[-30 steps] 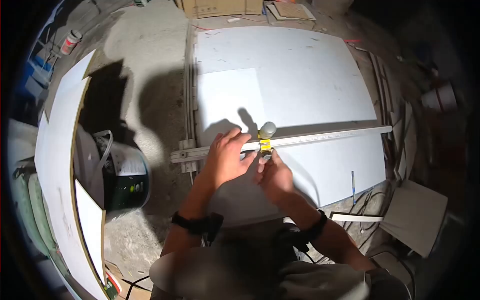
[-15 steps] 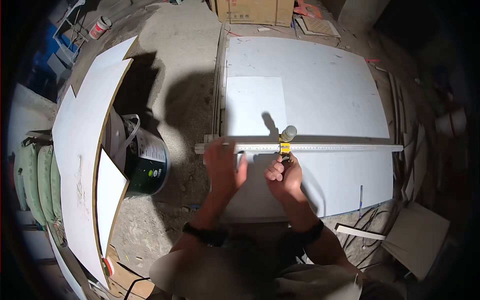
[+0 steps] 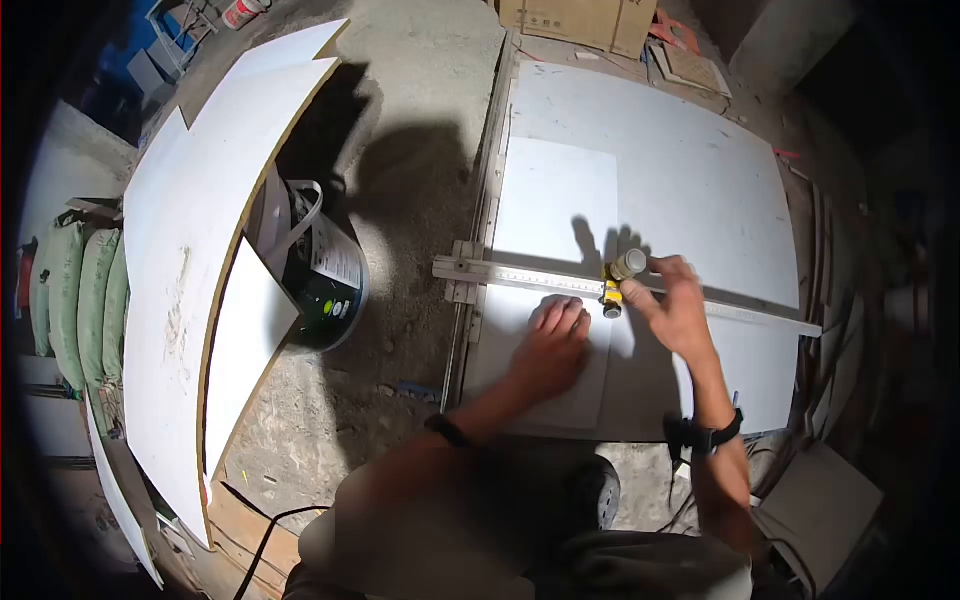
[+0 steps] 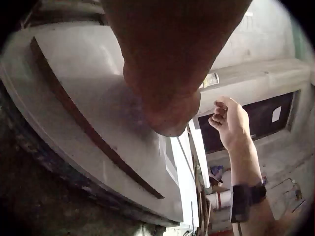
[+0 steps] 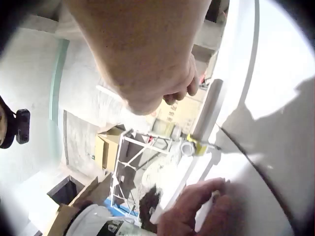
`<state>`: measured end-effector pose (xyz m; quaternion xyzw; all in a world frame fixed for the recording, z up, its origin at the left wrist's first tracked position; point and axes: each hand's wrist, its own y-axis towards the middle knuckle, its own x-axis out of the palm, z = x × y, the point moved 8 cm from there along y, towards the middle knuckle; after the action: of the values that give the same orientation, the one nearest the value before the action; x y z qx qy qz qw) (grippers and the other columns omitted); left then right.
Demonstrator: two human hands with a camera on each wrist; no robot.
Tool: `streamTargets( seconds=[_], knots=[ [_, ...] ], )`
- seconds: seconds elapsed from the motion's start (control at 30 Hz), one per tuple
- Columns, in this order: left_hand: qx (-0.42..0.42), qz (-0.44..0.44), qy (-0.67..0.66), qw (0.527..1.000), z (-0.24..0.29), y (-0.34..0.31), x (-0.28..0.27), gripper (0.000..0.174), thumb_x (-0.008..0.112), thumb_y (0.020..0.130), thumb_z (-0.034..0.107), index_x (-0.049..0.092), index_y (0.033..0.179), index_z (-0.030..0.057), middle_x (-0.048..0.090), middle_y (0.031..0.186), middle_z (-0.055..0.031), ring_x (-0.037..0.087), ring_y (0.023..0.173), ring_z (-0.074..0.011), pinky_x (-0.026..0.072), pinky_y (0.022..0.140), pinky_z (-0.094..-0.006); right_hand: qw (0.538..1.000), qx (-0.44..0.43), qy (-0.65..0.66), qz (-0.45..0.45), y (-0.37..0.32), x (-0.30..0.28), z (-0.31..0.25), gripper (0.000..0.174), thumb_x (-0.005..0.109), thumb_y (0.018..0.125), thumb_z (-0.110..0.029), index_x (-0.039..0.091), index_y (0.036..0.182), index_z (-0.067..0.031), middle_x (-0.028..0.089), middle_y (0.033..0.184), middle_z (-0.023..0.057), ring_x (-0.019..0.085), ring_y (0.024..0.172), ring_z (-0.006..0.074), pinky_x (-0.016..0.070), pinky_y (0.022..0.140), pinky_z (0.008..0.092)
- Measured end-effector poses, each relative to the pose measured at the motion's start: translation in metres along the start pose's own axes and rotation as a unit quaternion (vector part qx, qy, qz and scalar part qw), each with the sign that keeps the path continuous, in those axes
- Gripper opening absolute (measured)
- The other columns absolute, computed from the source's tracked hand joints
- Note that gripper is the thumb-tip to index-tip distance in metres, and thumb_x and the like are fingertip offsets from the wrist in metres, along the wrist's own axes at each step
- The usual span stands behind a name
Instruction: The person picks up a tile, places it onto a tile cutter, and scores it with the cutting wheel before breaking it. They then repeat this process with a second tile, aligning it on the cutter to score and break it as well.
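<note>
A long pale rail (image 3: pixel 545 281) with a ruler scale lies across a smaller white board (image 3: pixel 555 190), which lies on a larger white sheet (image 3: pixel 700 180). On the rail sits a yellow slider (image 3: pixel 612 291) with a round grey knob (image 3: pixel 629 263). My left hand (image 3: pixel 552 345) rests on the smaller board, fingertips right by the rail's near side, left of the slider. My right hand (image 3: pixel 675 305) hovers beside the knob, fingers loosely bent. Its thumb overlaps the slider in the head view; the right wrist view shows the slider (image 5: pixel 196 145) below the fingers, apart from them.
Left of the sheet stand a dark bucket (image 3: pixel 330 270) with a white handle and tall white boards (image 3: pixel 200 260). Green sacks (image 3: pixel 85 300) are stacked farther left. A cardboard box (image 3: pixel 580 22) stands behind the sheet, and a pale panel (image 3: pixel 820 510) lies at lower right.
My right hand has let go of the slider's near end and risen to its right. My left hand has come from over the rail down onto the board. The head view has turned left.
</note>
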<state>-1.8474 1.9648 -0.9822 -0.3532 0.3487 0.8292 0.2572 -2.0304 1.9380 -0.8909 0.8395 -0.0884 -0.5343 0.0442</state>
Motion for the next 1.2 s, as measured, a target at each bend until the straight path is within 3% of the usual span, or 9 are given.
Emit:
streamTargets(
  seconds=[0.03,0.1,0.17,0.3,0.63,0.7,0.77,0.93,1.2],
  knots=[
    [-0.011,0.005,-0.007,1.000,-0.004,0.003,-0.001,0.063,0.071,0.088,0.026,0.047,0.138,-0.0037,0.051,0.140,-0.0261,0.046,0.134,-0.0454,0.0338,0.118,-0.0545,1.000,0.000,0.000,0.002,0.011,0.002,0.000,0.053,0.075,0.093,-0.041,0.069,0.117,0.0067,0.070,0.111,0.0224,0.067,0.104,0.0354,0.0518,0.091,0.0467],
    [-0.023,-0.011,0.002,1.000,-0.006,0.003,0.001,0.065,0.071,0.090,0.030,0.046,0.139,-0.0042,0.050,0.141,-0.0262,0.045,0.136,-0.0454,0.0328,0.118,-0.0554,0.938,0.050,0.245,-0.240,0.022,0.047,0.001,0.063,0.080,0.089,-0.045,0.068,0.117,0.0102,0.071,0.114,0.0247,0.069,0.105,0.0342,0.0528,0.094,0.0419],
    [-0.031,-0.025,0.009,0.999,-0.006,0.002,0.005,0.067,0.071,0.091,0.035,0.045,0.139,-0.0046,0.050,0.142,-0.0264,0.045,0.137,-0.0454,0.0318,0.119,-0.0564,0.934,0.068,0.208,-0.282,0.035,0.064,0.010,0.064,0.082,0.089,-0.046,0.066,0.125,0.0050,0.073,0.108,0.0136,0.067,0.101,0.0228,0.0538,0.093,0.0368],
    [-0.025,-0.046,0.024,0.998,-0.010,0.006,0.006,0.070,0.072,0.090,0.037,0.045,0.139,-0.0044,0.047,0.147,-0.0249,0.043,0.140,-0.0438,0.0314,0.120,-0.0558,0.907,0.072,0.245,-0.334,0.059,0.074,0.013,0.049,0.083,0.088,-0.041,0.070,0.112,0.0002,0.071,0.096,0.0069,0.065,0.091,0.0168,0.0543,0.085,0.0322],
    [-0.060,-0.064,0.044,0.995,-0.010,0.020,0.005,0.068,0.074,0.087,0.033,0.051,0.138,-0.0050,0.049,0.143,-0.0247,0.044,0.138,-0.0435,0.0345,0.120,-0.0533,0.939,0.018,0.251,-0.235,0.209,0.091,0.067,0.044,0.080,0.089,-0.046,0.072,0.100,-0.0042,0.071,0.093,0.0070,0.065,0.086,0.0202,0.0541,0.080,0.0363],
    [-0.147,-0.155,0.054,0.975,-0.020,0.027,0.027,0.070,0.074,0.087,0.035,0.051,0.139,-0.0049,0.049,0.142,-0.0266,0.045,0.138,-0.0428,0.0338,0.119,-0.0568,0.947,0.011,0.238,-0.217,0.232,0.087,0.071,0.045,0.079,0.089,-0.046,0.072,0.101,-0.0036,0.071,0.093,0.0074,0.065,0.086,0.0203,0.0542,0.081,0.0368],
    [-0.104,-0.124,0.053,0.985,-0.021,0.066,0.046,0.069,0.073,0.087,0.035,0.051,0.140,-0.0041,0.048,0.144,-0.0260,0.044,0.140,-0.0427,0.0324,0.119,-0.0582,0.938,0.065,0.206,-0.272,0.246,0.088,0.074,0.054,0.080,0.089,-0.049,0.070,0.111,-0.0016,0.071,0.102,0.0092,0.065,0.099,0.0216,0.0518,0.094,0.0365],
    [-0.023,-0.040,0.022,0.999,-0.024,0.110,0.040,0.066,0.070,0.089,0.034,0.053,0.141,-0.0023,0.046,0.152,-0.0215,0.037,0.145,-0.0426,0.0276,0.121,-0.0605,0.921,0.081,0.222,-0.310,0.259,0.095,0.080,0.044,0.072,0.095,-0.042,0.068,0.114,-0.0027,0.067,0.092,0.0061,0.065,0.082,0.0160,0.0552,0.066,0.0317],
    [-0.039,-0.084,0.042,0.995,-0.033,0.107,0.049,0.065,0.066,0.092,0.032,0.051,0.145,-0.0024,0.043,0.158,-0.0167,0.033,0.149,-0.0416,0.0252,0.122,-0.0607,0.926,0.031,0.226,-0.300,0.269,0.093,0.077,0.042,0.070,0.094,-0.042,0.071,0.108,-0.0021,0.070,0.091,0.0090,0.065,0.077,0.0191,0.0542,0.067,0.0356]
  ],
)
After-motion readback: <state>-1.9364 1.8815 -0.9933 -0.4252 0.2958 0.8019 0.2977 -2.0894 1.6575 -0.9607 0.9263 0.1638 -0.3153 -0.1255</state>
